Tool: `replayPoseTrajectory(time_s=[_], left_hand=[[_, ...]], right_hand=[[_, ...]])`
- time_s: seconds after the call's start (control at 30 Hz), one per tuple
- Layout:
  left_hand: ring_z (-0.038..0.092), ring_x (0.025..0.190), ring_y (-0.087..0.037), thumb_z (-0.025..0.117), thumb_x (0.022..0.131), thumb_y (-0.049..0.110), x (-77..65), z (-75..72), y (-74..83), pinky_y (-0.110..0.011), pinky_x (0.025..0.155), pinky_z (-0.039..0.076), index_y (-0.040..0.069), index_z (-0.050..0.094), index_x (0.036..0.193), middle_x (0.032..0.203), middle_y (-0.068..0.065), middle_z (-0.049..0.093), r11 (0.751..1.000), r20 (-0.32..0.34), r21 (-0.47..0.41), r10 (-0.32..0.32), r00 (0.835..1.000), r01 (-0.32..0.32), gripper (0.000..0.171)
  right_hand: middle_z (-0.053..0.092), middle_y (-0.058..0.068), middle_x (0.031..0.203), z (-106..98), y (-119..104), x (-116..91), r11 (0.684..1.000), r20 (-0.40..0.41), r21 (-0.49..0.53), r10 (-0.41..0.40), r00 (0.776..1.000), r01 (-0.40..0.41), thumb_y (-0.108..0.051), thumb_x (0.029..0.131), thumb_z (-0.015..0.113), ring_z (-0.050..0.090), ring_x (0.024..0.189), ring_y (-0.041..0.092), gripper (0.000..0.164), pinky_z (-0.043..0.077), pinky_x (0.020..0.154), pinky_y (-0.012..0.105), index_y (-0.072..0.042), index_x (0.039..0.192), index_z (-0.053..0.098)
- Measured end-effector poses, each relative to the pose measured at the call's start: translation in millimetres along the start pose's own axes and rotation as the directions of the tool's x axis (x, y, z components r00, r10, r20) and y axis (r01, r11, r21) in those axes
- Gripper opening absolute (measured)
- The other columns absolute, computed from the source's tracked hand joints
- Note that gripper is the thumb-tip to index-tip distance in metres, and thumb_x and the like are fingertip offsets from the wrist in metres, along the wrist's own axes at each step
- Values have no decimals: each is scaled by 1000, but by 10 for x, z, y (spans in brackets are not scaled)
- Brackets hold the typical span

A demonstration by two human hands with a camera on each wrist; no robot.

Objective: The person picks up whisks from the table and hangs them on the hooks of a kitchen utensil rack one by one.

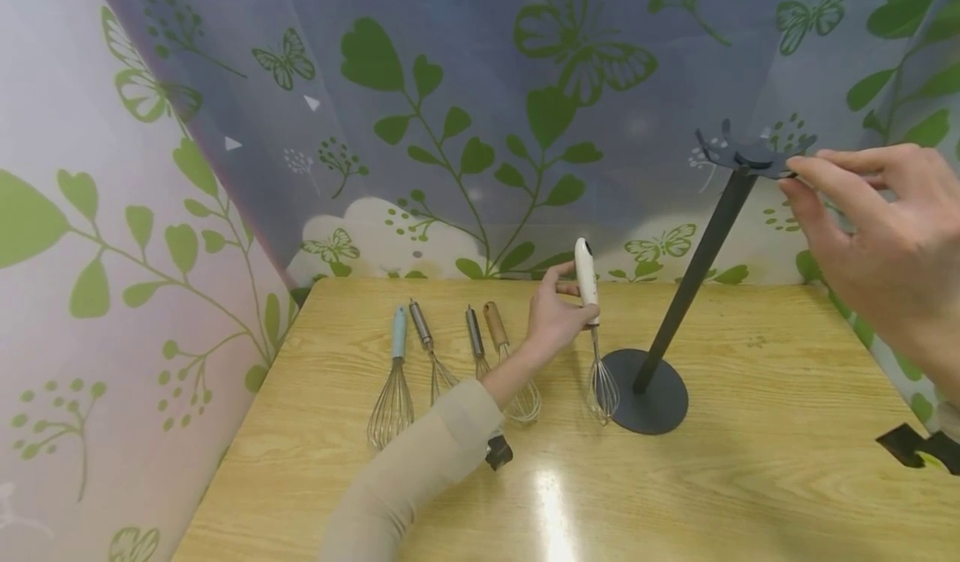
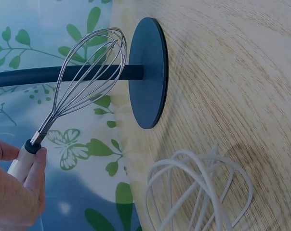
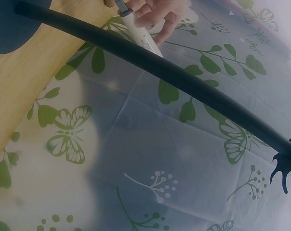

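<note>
My left hand (image 1: 551, 316) grips a whisk (image 1: 586, 272) by its white handle, with the handle up and the wire loops down. In the left wrist view those steel wires (image 2: 87, 79) overlap the pole of a dark stand (image 1: 693, 270). Whether their tip touches the table cannot be told. On the right, the fingertips of my right hand (image 1: 892, 220) pinch one hook of the stand's crown (image 1: 738, 158). Only a sliver of that hand shows in the right wrist view, beside the hooks (image 3: 283, 168).
Several other whisks lie on the wooden table (image 1: 765, 462) to the left: one with a light blue handle (image 1: 399, 333), a metal one (image 1: 421, 324), a dark-handled one (image 1: 475, 333) and a brown-handled one (image 1: 494, 324). My left forearm covers part of them. Patterned cloth (image 1: 450, 187) hangs behind.
</note>
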State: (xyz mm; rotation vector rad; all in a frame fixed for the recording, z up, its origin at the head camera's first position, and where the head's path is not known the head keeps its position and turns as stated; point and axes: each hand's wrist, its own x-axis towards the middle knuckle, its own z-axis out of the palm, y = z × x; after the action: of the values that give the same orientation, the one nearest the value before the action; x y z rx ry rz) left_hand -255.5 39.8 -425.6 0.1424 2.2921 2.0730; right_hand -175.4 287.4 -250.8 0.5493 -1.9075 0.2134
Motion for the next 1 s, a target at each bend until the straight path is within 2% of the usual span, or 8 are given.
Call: replayPoseTrajectory(time_s=[0.13,0.37,0.57,0.7,0.87,1.0], left_hand=[[71,75,-19,75,85,-11,7,22,26,-27,66,68,11,51,152,109,-12,63,1000,5,-4,15,1000,-15,75],[78,88,-30,75,85,-11,-2,27,56,-27,67,68,11,49,154,114,-14,63,999,25,-8,36,999,-35,76],[73,80,-19,75,84,-11,-37,36,110,-30,68,68,11,50,153,115,-15,63,998,34,-3,66,997,-66,76],[70,75,-13,75,84,-10,-75,44,151,-28,66,67,11,50,153,114,-14,63,995,51,8,103,993,-104,76],[73,77,-16,74,86,-8,-146,59,236,-20,62,62,12,50,153,113,-13,63,986,80,16,162,984,-164,74],[75,80,-18,74,87,-6,-212,87,304,-18,62,61,15,50,153,114,-12,63,981,109,8,190,976,-192,73]], right_hand=[[68,36,110,6,7,7,1000,-16,2,10,1000,-10,-19,107,63,60,95,57,30,49,77,67,6,114,76],[68,36,111,3,15,12,1000,-11,5,18,1000,-18,-21,107,62,60,97,57,31,48,76,68,6,114,76],[68,36,111,-6,9,9,1000,0,-5,17,1000,-17,-22,108,60,60,98,57,33,49,77,68,6,116,76],[68,37,109,-1,-4,10,1000,-9,8,11,1000,-10,-23,108,60,60,95,56,34,48,78,67,7,114,76],[69,37,106,11,-6,8,1000,-24,24,5,1000,-5,-21,107,62,59,91,56,32,47,79,67,8,111,76],[69,37,106,23,-3,3,1000,-35,26,4,999,-3,-19,106,63,59,89,56,30,48,77,67,8,110,76]])
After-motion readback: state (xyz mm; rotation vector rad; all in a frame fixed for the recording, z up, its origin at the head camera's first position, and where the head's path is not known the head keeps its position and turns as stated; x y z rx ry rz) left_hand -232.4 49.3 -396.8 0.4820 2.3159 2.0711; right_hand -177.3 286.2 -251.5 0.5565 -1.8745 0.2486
